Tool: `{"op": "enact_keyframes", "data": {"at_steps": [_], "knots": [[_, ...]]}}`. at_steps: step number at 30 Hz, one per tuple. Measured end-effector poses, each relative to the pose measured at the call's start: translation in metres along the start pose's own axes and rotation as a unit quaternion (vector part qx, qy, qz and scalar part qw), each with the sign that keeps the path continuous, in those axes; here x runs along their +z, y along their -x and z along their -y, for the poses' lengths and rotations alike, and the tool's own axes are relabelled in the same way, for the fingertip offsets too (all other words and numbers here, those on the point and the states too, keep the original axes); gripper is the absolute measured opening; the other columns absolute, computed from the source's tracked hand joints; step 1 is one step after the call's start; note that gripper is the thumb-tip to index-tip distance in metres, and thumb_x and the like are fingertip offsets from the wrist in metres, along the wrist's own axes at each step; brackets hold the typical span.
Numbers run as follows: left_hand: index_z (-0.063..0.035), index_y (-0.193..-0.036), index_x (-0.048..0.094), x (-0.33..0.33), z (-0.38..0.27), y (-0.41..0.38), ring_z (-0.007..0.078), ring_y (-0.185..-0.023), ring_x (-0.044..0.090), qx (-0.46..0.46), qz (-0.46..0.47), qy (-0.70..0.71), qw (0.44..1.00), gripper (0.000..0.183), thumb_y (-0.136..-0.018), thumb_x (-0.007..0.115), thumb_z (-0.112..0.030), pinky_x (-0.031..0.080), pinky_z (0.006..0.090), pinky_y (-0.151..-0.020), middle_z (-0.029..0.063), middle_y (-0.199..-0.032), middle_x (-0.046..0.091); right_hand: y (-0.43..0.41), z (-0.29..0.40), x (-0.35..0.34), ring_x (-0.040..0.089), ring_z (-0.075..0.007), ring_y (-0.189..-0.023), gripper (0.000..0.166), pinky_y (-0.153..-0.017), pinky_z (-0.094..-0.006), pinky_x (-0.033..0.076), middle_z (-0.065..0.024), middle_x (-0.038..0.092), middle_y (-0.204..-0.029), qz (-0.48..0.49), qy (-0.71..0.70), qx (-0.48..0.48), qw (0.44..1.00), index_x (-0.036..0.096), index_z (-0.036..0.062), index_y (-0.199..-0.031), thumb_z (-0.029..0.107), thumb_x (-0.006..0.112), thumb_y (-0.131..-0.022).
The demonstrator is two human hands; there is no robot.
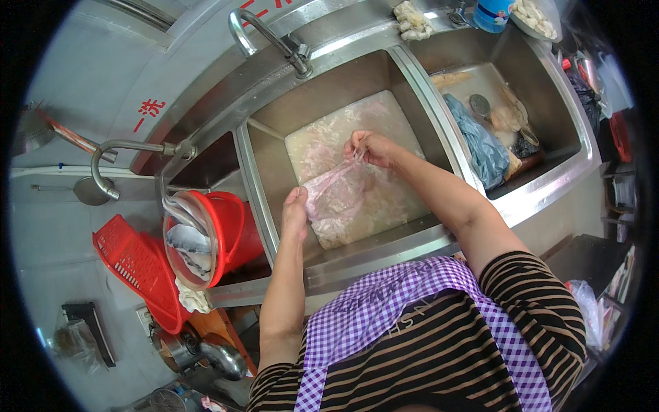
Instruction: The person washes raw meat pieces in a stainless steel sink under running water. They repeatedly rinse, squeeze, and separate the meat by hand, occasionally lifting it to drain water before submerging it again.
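Note:
Over the middle basin [425, 134] of a stainless-steel sink I hold a pale pink, wet, membrane-like piece of tissue [337, 188], perhaps tripe or casing. My left hand [295, 211] pinches its left edge between thumb and fingers. Higher up and to the right, my right hand [375, 148] grips a thin gathered end of it. The piece is stretched between both hands, and its lower part hangs down to the cloudy water [396, 198]. More pale pink and whitish pieces [319, 154] lie in that water, their outlines blurred.
A curved faucet [270, 38] rises behind the basin; another faucet [136, 147] stands left. In the left basin, a red bucket [234, 242] holds fish [190, 239]. Red plastic baskets [136, 257] are beside it. The right basin contains a bluish plastic bag [476, 141] and food scraps [507, 116].

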State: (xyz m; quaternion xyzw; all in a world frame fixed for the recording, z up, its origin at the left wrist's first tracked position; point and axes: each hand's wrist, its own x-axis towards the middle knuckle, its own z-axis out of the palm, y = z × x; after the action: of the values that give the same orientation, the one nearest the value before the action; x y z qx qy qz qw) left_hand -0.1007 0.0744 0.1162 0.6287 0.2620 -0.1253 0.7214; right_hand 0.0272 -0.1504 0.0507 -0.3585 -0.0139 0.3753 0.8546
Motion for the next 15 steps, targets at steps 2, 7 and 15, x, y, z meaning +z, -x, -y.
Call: {"op": "enact_keyframes", "data": {"at_steps": [2, 7, 15], "knots": [[-0.0059, -0.096, 0.056, 0.002, -0.010, -0.008, 0.0121, -0.083, 0.056, 0.033, -0.003, -0.017, 0.999, 0.020, -0.094, 0.046, -0.023, 0.043, 0.0275, -0.076, 0.0023, -0.092, 0.060, -0.002, 0.005, 0.004, 0.045, -0.0138, -0.055, 0.014, -0.046, -0.0237, 0.035, -0.0061, 0.053, -0.069, 0.023, -0.029, 0.028, 0.999, 0.048, 0.0073, -0.071, -0.004, 0.044, -0.066], [-0.0050, -0.097, 0.056, 0.014, -0.015, -0.040, 0.0114, -0.082, 0.055, 0.086, 0.018, 0.011, 0.996, 0.023, -0.094, 0.046, -0.025, 0.042, 0.0263, -0.074, 0.0023, -0.091, 0.060, 0.012, 0.009, 0.032, 0.041, -0.0137, -0.048, 0.013, -0.043, -0.0266, 0.033, -0.0026, 0.050, -0.063, -0.037, 0.246, 0.067, 0.966, 0.052, 0.0074, -0.078, 0.016, 0.055, -0.069], [-0.0048, -0.097, 0.054, 0.059, -0.012, -0.045, 0.0113, -0.078, 0.057, 0.118, 0.045, 0.038, 0.991, 0.017, -0.086, 0.058, -0.017, 0.045, 0.0271, -0.070, 0.0035, -0.089, 0.061, 0.039, 0.021, 0.056, 0.043, -0.0097, -0.043, 0.043, -0.038, -0.0252, 0.029, 0.0008, 0.054, -0.058, -0.018, 0.403, 0.246, 0.882, 0.061, 0.0083, -0.075, 0.051, 0.060, -0.078]]}}
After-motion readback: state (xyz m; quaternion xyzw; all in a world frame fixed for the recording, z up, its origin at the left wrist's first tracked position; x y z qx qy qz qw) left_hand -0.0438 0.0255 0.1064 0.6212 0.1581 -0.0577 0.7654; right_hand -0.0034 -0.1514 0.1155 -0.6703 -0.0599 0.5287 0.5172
